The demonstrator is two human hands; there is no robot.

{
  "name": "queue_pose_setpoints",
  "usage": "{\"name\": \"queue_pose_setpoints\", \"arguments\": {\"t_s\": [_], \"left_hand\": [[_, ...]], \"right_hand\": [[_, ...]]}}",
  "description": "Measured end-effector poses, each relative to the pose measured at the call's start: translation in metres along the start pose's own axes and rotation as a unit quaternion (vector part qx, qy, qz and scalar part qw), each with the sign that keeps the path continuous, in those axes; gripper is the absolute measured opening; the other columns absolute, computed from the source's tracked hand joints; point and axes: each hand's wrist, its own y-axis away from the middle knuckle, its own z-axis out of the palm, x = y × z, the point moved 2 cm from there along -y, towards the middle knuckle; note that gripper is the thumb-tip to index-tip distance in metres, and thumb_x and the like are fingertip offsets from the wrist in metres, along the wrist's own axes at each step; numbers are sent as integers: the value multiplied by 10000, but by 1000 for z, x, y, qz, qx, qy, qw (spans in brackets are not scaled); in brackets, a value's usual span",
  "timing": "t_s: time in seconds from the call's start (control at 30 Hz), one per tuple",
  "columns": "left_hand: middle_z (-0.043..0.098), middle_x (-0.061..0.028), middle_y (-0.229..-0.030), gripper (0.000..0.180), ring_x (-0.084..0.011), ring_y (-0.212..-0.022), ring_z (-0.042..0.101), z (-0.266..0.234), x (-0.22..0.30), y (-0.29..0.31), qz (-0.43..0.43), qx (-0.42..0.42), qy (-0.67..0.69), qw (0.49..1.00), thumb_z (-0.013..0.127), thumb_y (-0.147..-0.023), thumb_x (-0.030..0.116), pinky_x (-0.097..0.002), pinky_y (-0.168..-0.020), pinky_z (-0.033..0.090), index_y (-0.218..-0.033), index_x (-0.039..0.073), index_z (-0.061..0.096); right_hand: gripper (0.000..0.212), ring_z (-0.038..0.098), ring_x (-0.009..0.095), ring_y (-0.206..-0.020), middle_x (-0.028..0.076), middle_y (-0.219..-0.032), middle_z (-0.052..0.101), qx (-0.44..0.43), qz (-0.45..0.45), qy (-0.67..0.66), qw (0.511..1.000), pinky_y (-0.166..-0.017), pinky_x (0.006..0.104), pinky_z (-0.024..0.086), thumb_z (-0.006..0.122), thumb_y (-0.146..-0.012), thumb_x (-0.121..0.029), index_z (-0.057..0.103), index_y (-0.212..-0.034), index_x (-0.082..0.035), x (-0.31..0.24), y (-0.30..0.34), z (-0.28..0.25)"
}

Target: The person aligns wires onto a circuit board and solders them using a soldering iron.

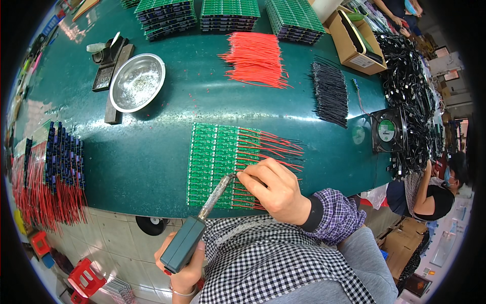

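Note:
My left hand is closed round the dark green handle of a soldering iron. Its metal barrel slants up to the right, and the tip meets a green circuit board panel lying flat on the table. Just right of the tip, my right hand pinches a thin wire over the panel; the fingers mostly hide it, so its colour is unclear. Rows of red wires run from the panel's right part, with some black wire ends showing among them at the upper right.
On the green table are a metal bowl, a red wire bundle, a black wire bundle and a fan. Board stacks line the back; wired boards stand left. Another person sits at right.

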Motion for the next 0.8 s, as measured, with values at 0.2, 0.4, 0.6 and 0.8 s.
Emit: {"name": "queue_pose_setpoints", "arguments": {"t_s": [0.2, 0.4, 0.6, 0.8], "left_hand": [[674, -145, -784, 227, -225, -597, 642, -3, 2, 2, -31, 3, 4, 1000, 801, -695, 7, -314, -533, 480, -892, -68, 717], [671, -142, -781, 226, -219, -591, 636, -1, 1, 2, -19, 10, 9, 1000, 798, -690, 7, -312, -526, 473, -890, -62, 719], [684, -149, -806, 233, -227, -608, 655, -2, 4, -2, 10, -5, -9, 1000, 793, -685, 0, -316, -532, 486, -899, -62, 722], [702, -152, -828, 236, -235, -631, 678, -1, 5, -3, 12, -14, -19, 1000, 793, -682, -9, -314, -561, 510, -901, -64, 724]], "right_hand": [[324, 661, 239, -811, 106, -924, 678, 3, -1, 3, 1000, -659, 323, 571, 720, -690, -27, 733, -1005, 48, -1, 0, 0], [322, 660, 237, -805, 105, -924, 678, 3, -2, 3, 1000, -655, 323, 571, 721, -690, -25, 735, -1003, 47, -1, 1, 0], [308, 658, 232, -801, 104, -922, 676, 5, -4, 4, 1000, -645, 318, 568, 724, -693, -20, 736, -994, 41, 0, 1, 0], [307, 655, 231, -794, 105, -924, 675, 7, -7, 4, 1000, -635, 314, 564, 723, -694, -19, 733, -994, 42, 0, 2, 2]]}}
